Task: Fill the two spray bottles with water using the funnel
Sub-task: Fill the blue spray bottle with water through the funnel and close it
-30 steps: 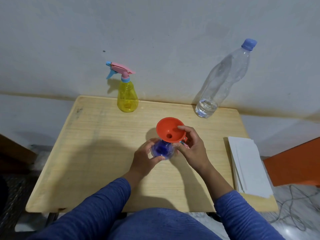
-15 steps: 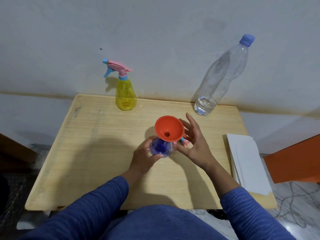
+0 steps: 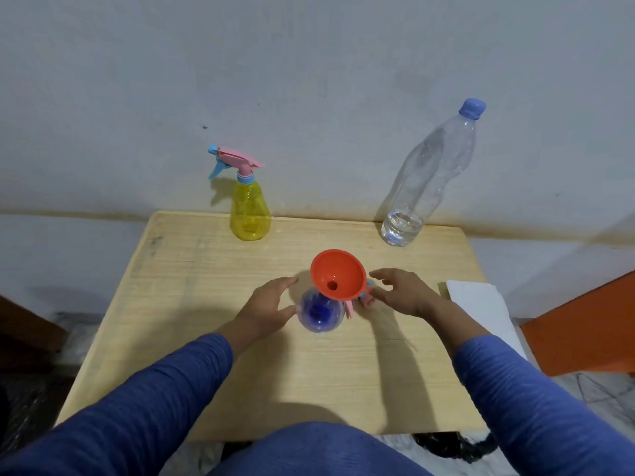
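An orange funnel [image 3: 338, 273] stands in the neck of a blue spray bottle [image 3: 321, 312] at the middle of the wooden table [image 3: 192, 286]. My left hand [image 3: 269, 305] is open just left of the bottle, fingers spread, thumb close to its side. My right hand [image 3: 400, 292] is open just right of the funnel, holding nothing. A pink and blue spray head [image 3: 364, 298] lies on the table beside the bottle, partly hidden by the funnel. A yellow spray bottle [image 3: 249, 214] with its pink head on stands at the back. A clear water bottle [image 3: 431, 176], capped, holds a little water at the back right.
A stack of white paper [image 3: 479, 307] lies at the table's right edge. An orange surface [image 3: 584, 331] is to the right of the table. The wall runs right behind the table's far edge. My lap is below the near edge.
Both hands have let go: the right released the funnel, the left released the blue bottle, and both drew slightly outward. The funnel stays in the bottle's neck.
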The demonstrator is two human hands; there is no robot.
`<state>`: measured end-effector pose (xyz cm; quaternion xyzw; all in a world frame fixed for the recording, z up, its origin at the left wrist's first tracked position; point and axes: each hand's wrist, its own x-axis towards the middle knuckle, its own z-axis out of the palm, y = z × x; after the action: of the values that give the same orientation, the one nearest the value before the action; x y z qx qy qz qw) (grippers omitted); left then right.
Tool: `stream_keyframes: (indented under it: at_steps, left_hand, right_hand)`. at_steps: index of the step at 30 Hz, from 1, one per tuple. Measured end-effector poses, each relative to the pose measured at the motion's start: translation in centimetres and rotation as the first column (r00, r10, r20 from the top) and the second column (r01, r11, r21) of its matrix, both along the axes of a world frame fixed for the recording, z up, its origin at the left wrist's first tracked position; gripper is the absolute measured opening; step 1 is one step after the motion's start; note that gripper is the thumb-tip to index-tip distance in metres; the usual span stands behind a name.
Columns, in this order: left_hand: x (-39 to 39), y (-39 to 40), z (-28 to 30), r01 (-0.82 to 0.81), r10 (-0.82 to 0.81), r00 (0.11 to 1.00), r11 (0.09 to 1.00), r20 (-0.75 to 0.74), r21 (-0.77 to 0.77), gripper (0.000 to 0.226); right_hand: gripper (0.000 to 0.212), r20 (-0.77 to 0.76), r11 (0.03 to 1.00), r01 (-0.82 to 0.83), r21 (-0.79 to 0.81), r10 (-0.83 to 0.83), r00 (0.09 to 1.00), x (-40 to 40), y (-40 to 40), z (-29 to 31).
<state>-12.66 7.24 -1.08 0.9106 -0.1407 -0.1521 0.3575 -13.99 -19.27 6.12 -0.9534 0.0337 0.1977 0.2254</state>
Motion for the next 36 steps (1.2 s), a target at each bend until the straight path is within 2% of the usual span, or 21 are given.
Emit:
stream_keyframes:
  at_steps: [2,4,7,10,12,14,18,20,22,26,31,36]
  left_hand:
    - [1.7,0.4,0.8,0.019,-0.016,1.0,0.991,-0.025,0.129,0.058]
    - [3.7,0.2,2.1,0.043,-0.014,0.994,0.962,-0.11,0.27,0.057]
    - [6.7,-1.2,5.4,0.162,-0.096,0.984,0.836,-0.151,0.524,0.057]
    - [9.3,-3.4,9.3,0.227,-0.22,0.971,0.698,-0.099,0.68,0.056]
    - [10.9,-5.2,11.6,0.222,-0.262,0.963,0.651,-0.059,0.725,0.056]
    - [12.2,-7.0,14.2,0.202,-0.286,0.958,0.647,-0.012,0.735,0.055]
    - [13.7,-11.4,20.0,0.167,-0.332,0.938,0.676,0.095,0.717,0.057]
    - [14.2,-13.8,22.3,0.153,-0.348,0.926,0.699,0.145,0.699,0.06]
    - [14.8,-16.1,23.9,0.148,-0.352,0.917,0.735,0.186,0.662,0.061]
    - [15.3,-20.2,25.9,0.151,-0.329,0.913,0.822,0.241,0.549,0.059]
    - [15.7,-23.8,26.3,0.146,-0.287,0.919,0.885,0.271,0.442,0.065]
    - [16.0,-25.5,24.7,0.132,-0.205,0.947,0.95,0.247,0.282,0.077]
  right_hand:
    - [0.052,-0.125,0.988,-0.078,-0.135,0.061,0.99,0.8,0.1,0.9]
    - [0.053,-0.198,0.96,-0.137,-0.243,0.089,0.976,1.6,0.2,2.0]
    - [0.055,-0.25,0.91,-0.174,-0.376,0.081,0.965,2.6,-0.1,3.8]
    - [0.051,-0.226,0.887,-0.121,-0.446,0.02,0.974,3.6,-1.2,6.2]
    - [0.051,-0.154,0.885,-0.035,-0.463,-0.042,0.987,4.4,-2.4,7.9]
    - [0.049,-0.085,0.869,0.028,-0.494,-0.08,0.993,5.3,-3.9,9.7]
    - [0.027,-0.003,0.826,0.085,-0.557,-0.104,0.995,7.0,-6.9,14.0]
    - [0.026,0.055,0.815,0.132,-0.564,-0.123,0.991,7.5,-7.9,16.5]
    - [0.027,0.116,0.814,0.196,-0.547,-0.158,0.981,8.3,-9.0,18.8]
    - [0.046,0.261,0.82,0.287,-0.496,-0.174,0.949,10.5,-10.4,21.9]
    - [0.059,0.342,0.88,0.236,-0.413,-0.09,0.935,13.1,-11.1,23.0]
    - [0.053,0.406,0.935,0.161,-0.316,-0.02,0.914,14.5,-11.1,21.5]
